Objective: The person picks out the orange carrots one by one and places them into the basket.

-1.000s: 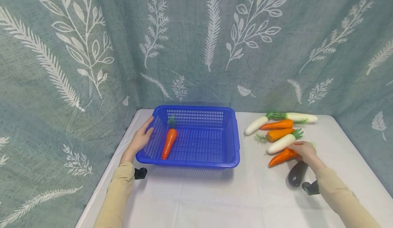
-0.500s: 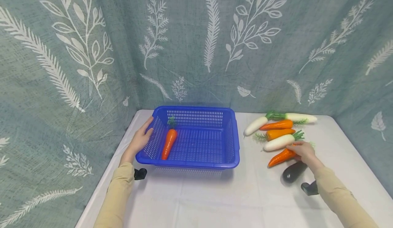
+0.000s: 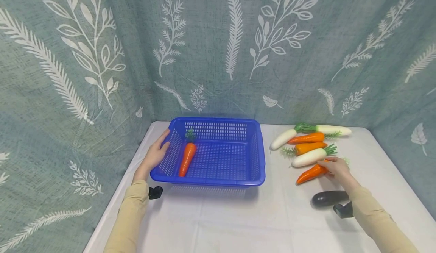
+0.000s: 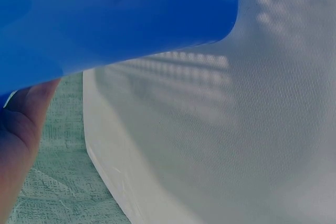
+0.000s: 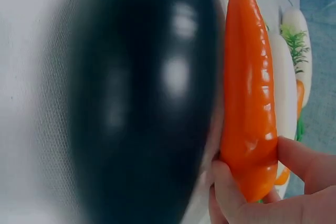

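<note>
**Orange carrot [image 5: 249, 98] pinched by the right hand [image 3: 337, 167]; blue basket [image 3: 218, 182] touched by the left hand [image 3: 156, 155]**

The orange carrot was pinched between thumb and fingers at its thick end, where a firmer hold was probably offered than at the tapered tip. Whether it was lifted off the counter [image 3: 238, 222] could not be told. The left hand was laid along the basket's left rim, its visible fingers spread and fairly straight, with no curled grip shown; the basket was perhaps being steadied.

Inside the basket, a single carrot [image 3: 188, 158] was seen near the left wall, its leaves pointed towards the far wall. To the basket's right, a white radish [image 3: 309, 158] was placed just beyond the pinched carrot, with two more carrots [image 3: 308, 138] and two further radishes [image 3: 284, 139] behind. Nearer the front, a dark eggplant [image 3: 328, 199] was partly hidden by the wrist camera [image 3: 344, 210].
</note>
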The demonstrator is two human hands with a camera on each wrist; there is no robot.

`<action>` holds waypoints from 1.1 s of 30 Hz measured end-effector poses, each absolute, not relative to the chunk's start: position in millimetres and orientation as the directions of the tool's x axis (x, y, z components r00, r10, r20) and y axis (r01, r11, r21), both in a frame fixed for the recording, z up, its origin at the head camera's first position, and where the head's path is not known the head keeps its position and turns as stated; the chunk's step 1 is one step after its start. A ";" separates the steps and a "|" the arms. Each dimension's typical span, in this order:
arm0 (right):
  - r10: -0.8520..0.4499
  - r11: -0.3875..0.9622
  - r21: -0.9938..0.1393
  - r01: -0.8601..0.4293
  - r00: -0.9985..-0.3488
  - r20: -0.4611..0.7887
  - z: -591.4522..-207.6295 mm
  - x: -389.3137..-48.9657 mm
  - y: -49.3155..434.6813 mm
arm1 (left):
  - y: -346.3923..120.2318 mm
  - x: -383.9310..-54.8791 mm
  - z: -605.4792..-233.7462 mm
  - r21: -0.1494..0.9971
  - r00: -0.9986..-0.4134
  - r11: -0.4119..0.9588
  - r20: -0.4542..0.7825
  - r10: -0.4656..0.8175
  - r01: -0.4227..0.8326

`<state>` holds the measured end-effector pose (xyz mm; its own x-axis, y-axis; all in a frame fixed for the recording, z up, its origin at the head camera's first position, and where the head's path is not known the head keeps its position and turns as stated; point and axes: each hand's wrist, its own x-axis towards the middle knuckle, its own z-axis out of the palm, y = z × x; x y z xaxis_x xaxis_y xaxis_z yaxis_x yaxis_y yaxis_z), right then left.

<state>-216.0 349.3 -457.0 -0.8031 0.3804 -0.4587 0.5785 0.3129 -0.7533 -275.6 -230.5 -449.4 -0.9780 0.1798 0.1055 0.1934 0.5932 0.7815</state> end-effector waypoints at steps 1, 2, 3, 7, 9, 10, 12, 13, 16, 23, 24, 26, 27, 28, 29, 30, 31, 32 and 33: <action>0.377 0.312 -0.757 0.574 -0.806 -0.456 -457.1 -216.0 349.9 | -230.5 -275.4 -449.3 0.782 -0.978 0.593 0.105 0.180 0.193; 0.374 0.311 -0.759 0.572 -0.808 -0.455 -457.3 -215.8 350.4 | -230.5 -275.2 -449.1 0.783 -0.978 0.592 0.106 0.181 0.194; 0.373 0.311 -0.760 0.571 -0.809 -0.455 -457.7 -215.8 351.0 | -230.5 -275.0 -448.9 0.783 -0.978 0.591 0.107 0.181 0.195; 0.377 0.301 -0.758 0.579 -0.802 -0.462 -458.6 -215.4 353.1 | -229.7 -274.5 -448.2 0.787 -0.978 0.585 0.106 0.181 0.194; 0.381 0.297 -0.755 0.584 -0.798 -0.467 -459.5 -215.3 353.4 | -229.5 -274.3 -447.7 0.787 -0.978 0.586 0.104 0.180 0.192; 0.383 0.293 -0.756 0.586 -0.796 -0.469 -459.9 -215.4 353.5 | -229.4 -274.1 -447.3 0.788 -0.979 0.586 0.102 0.179 0.189; 0.382 0.289 -0.758 0.585 -0.796 -0.469 -460.7 -215.5 354.1 | -229.5 -274.0 -446.9 0.787 -0.979 0.588 0.098 0.178 0.186; 0.382 0.283 -0.761 0.584 -0.796 -0.469 -460.7 -215.3 354.3 | -229.6 -273.9 -446.7 0.787 -0.979 0.589 0.096 0.178 0.184; 0.371 0.268 -0.774 0.574 -0.803 -0.467 -460.6 -214.2 355.5 | -229.8 -273.6 -446.5 0.791 -0.980 0.585 0.091 0.178 0.180; 0.352 0.235 -0.792 0.563 -0.809 -0.470 -458.5 -211.0 356.7 | -230.4 -273.5 -447.3 0.789 -0.979 0.585 0.095 0.183 0.186; 0.356 0.234 -0.791 0.565 -0.807 -0.471 -458.5 -211.0 357.0 | -230.5 -273.6 -447.4 0.788 -0.978 0.587 0.097 0.183 0.188; 0.359 0.231 -0.791 0.567 -0.805 -0.472 -458.6 -210.6 357.7 | -230.7 -274.1 -448.0 0.785 -0.978 0.589 0.101 0.184 0.192; 0.359 0.228 -0.791 0.567 -0.804 -0.473 -458.6 -210.4 358.1 | -230.6 -274.3 -448.1 0.784 -0.978 0.590 0.102 0.183 0.192; 0.358 0.226 -0.794 0.565 -0.806 -0.472 -458.7 -210.4 358.9 | -230.7 -274.5 -448.4 0.783 -0.978 0.592 0.101 0.183 0.192; 0.357 0.219 -0.797 0.563 -0.806 -0.472 -458.6 -210.1 359.5 | -230.7 -274.7 -448.5 0.783 -0.978 0.592 0.100 0.183 0.191; 0.351 0.215 -0.801 0.559 -0.809 -0.471 -458.9 -209.9 360.5 | -230.6 -274.8 -448.6 0.784 -0.978 0.591 0.098 0.183 0.189; 0.341 0.208 -0.808 0.552 -0.815 -0.469 -458.9 -209.6 361.4 | -230.6 -275.0 -448.7 0.784 -0.978 0.591 0.097 0.183 0.188; 0.331 0.202 -0.814 0.544 -0.821 -0.466 -459.3 -209.4 362.6 | -230.8 -275.2 -448.9 0.784 -0.978 0.592 0.096 0.183 0.187; 0.323 0.197 -0.820 0.537 -0.826 -0.463 -459.6 -209.2 363.6 | -230.7 -275.4 -449.0 0.785 -0.979 0.591 0.096 0.182 0.187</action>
<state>-209.2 363.6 -459.6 -0.8256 0.3231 -0.4626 0.5369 0.1974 -0.8202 -275.4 -230.7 -449.0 -0.9785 0.1825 0.0956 0.1869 0.5912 0.7846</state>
